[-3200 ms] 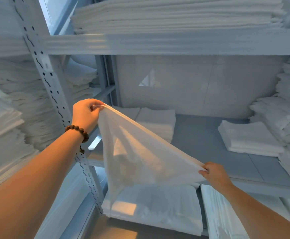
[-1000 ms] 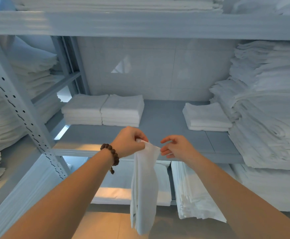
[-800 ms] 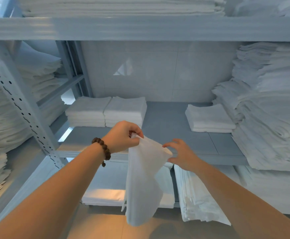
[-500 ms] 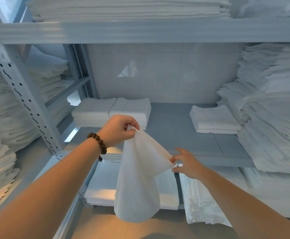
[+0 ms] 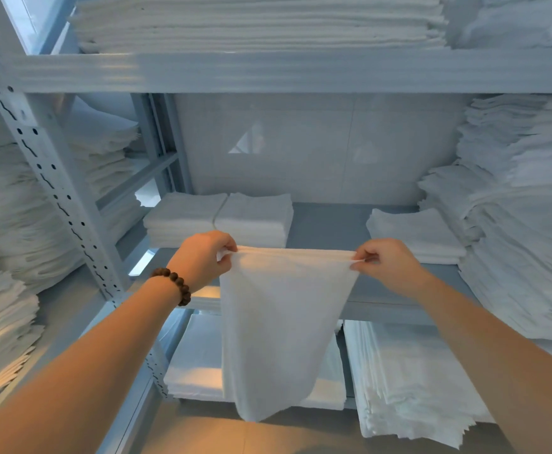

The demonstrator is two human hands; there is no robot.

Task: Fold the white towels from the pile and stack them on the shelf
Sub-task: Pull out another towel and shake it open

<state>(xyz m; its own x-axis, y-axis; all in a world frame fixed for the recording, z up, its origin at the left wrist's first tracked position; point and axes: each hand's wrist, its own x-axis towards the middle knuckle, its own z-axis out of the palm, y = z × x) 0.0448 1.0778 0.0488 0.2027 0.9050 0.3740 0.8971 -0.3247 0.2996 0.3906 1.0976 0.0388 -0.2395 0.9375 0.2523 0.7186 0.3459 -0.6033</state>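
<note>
A white towel [image 5: 274,329], folded over, hangs in front of the grey shelf [image 5: 330,224]. My left hand [image 5: 204,257], with a bead bracelet on its wrist, pinches the towel's upper left corner. My right hand [image 5: 384,262] pinches the upper right corner, so the top edge is stretched level between them. On the shelf behind lie two neat stacks of folded towels [image 5: 222,217] at the left and one lower stack [image 5: 415,232] at the right. A tall loose pile of white towels [image 5: 523,231] fills the shelf's right end.
A perforated metal upright [image 5: 48,178] stands at the left, with more white linen [image 5: 6,208] beyond it. The shelf above [image 5: 268,72] carries a wide linen stack. Below the middle shelf lie flat sheets [image 5: 409,378] and another folded bundle [image 5: 196,362].
My right hand slid along the towel's edge to its far corner and closed on it. Both hands drew apart, and the towel went from a hanging bunch to a flat spread panel.
</note>
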